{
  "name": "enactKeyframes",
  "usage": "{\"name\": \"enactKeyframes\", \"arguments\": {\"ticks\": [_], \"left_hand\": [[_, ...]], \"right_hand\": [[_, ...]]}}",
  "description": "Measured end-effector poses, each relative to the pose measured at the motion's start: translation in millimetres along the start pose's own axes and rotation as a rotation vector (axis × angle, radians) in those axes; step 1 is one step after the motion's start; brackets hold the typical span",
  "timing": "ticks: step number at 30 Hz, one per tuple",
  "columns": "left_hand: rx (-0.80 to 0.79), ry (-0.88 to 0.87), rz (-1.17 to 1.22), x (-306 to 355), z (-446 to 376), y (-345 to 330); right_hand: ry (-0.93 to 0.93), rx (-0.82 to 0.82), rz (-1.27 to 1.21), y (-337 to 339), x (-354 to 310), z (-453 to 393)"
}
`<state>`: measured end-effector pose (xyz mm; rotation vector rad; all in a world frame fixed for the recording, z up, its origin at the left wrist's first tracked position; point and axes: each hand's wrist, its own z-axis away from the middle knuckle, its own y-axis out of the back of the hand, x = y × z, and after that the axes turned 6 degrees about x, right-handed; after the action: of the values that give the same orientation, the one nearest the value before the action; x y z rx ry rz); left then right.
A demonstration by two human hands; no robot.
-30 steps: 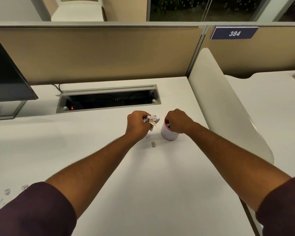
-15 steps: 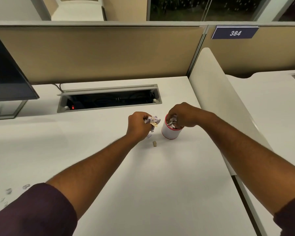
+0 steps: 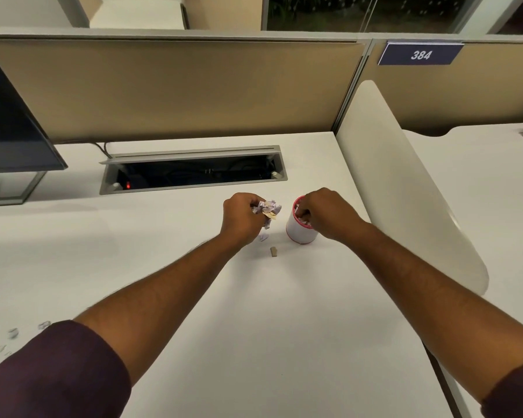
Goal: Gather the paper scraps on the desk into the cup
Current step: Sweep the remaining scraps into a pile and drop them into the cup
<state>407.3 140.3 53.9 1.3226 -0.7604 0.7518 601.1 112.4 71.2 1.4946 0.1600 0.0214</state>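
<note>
A white cup with a red rim and base stands upright on the white desk, with paper scraps inside. My right hand is over the cup's mouth, its curled fingers reaching in among the scraps. My left hand is just left of the cup and grips a bunch of crumpled paper scraps. A small white scrap and a tan scrap lie on the desk below that hand. Several small scraps lie at the desk's near left edge.
An open cable tray is set into the desk behind my hands. A dark monitor stands at the far left. A beige partition runs along the back and a white curved divider bounds the right side.
My right hand rose off the cup, then came back down over its mouth with fingers inside. My left hand stayed in place holding its bunch.
</note>
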Motion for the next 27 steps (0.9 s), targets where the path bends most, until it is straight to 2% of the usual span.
{"name": "enactKeyframes", "arguments": {"ticks": [4, 7, 15, 20, 27], "left_hand": [[-0.005, -0.008, 0.016, 8, -3, -4], [-0.02, -0.017, 0.027, 15, -5, -8], [-0.065, -0.107, 0.011, 39, -13, -37], [-0.109, -0.113, -0.085, 55, -12, -62], [-0.153, -0.113, -0.125, 60, -7, -74]], "right_hand": [[0.002, -0.07, -0.013, -6, 1, -6], [0.003, -0.063, -0.081, 4, 6, -9], [-0.224, 0.29, -0.377, 26, 33, 1], [-0.348, 0.425, -0.555, 17, 32, 9], [-0.329, 0.339, -0.563, 11, 30, 20]]}}
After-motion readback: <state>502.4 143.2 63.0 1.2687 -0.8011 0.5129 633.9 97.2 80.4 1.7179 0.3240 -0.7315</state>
